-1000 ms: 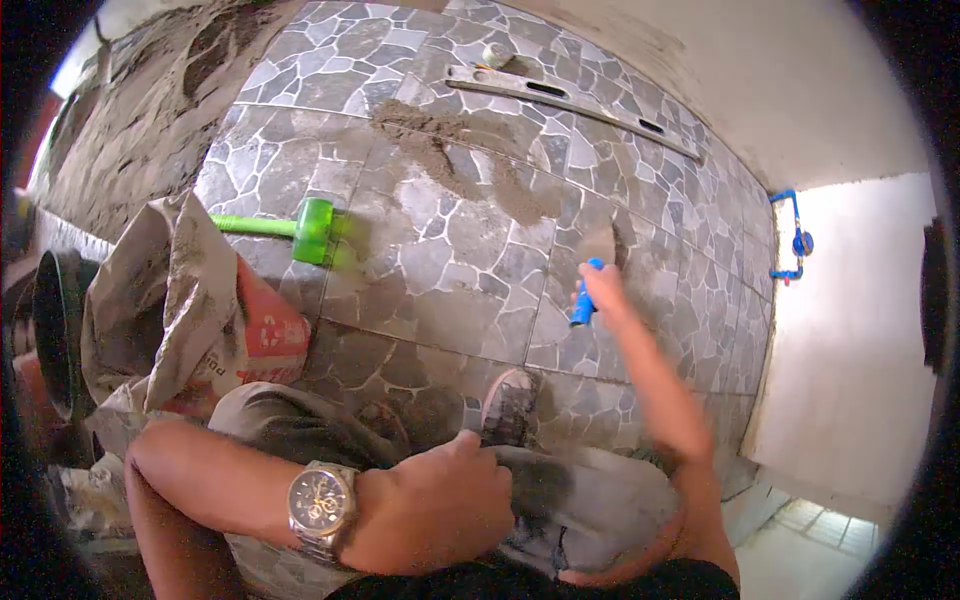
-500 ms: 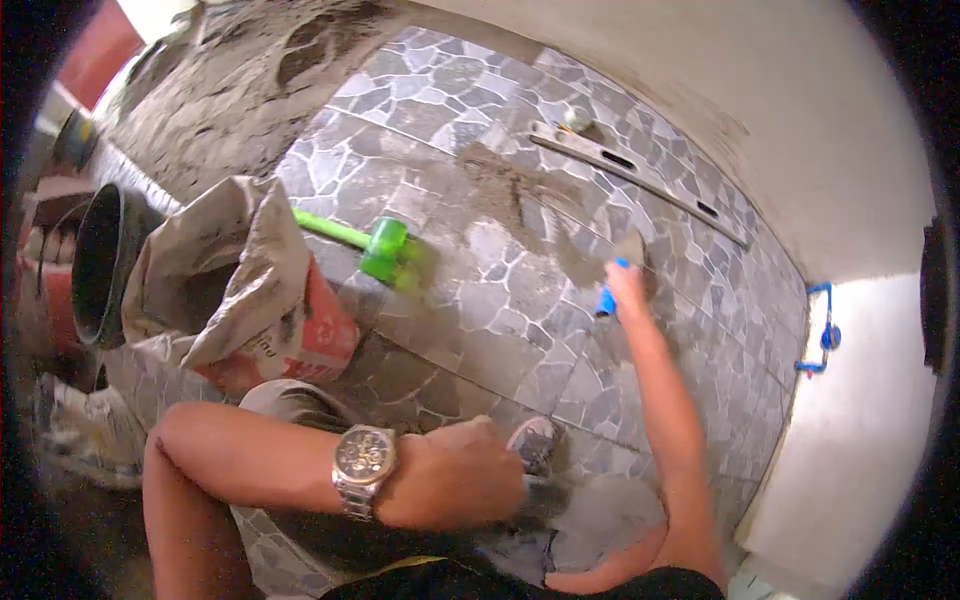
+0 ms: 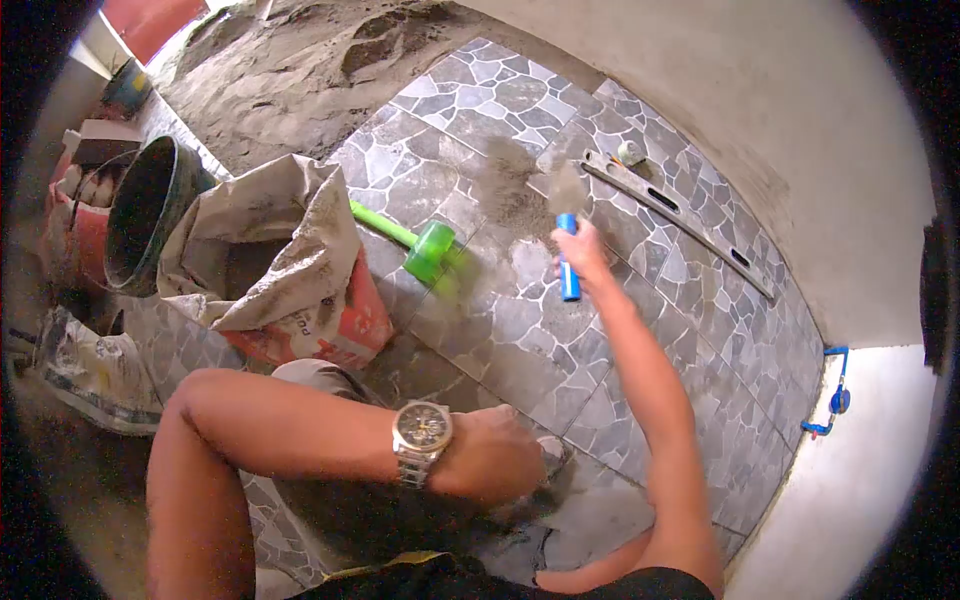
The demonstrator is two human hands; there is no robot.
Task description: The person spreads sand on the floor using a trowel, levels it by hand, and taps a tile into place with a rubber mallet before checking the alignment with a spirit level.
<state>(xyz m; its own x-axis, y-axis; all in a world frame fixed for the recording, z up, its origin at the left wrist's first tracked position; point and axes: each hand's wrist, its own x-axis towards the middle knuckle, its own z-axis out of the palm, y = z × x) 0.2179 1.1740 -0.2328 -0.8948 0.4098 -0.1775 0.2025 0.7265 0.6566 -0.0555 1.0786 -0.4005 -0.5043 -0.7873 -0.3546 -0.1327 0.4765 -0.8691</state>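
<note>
In the head view my right hand [image 3: 582, 250] is closed around the blue handle of a trowel [image 3: 569, 270]. The trowel's grey blade points away from me, over grey powdery mortar [image 3: 512, 185] on the stone-pattern floor tiles [image 3: 505, 310]. My left hand [image 3: 492, 455], below a metal wristwatch [image 3: 422, 430], is held low in front of my body, close to a shoe [image 3: 553, 455]. Its fingers are curled in, and whatever they may hold is hidden. A green mallet [image 3: 430, 252] lies to the left of the trowel.
A spirit level [image 3: 680, 215] lies along the wall side, a small round roll [image 3: 630, 152] beside it. At left stand an open sack [image 3: 335, 290], a dark bucket [image 3: 150, 215] and a red bucket [image 3: 85, 215]. Sand [image 3: 290, 75] is heaped behind. Blue pipework [image 3: 838, 400] juts from the right wall.
My right hand and the trowel have swung left across the tiles, onto the mortar. The view has shifted a little, so the floor things sit further right. My left hand stays curled.
</note>
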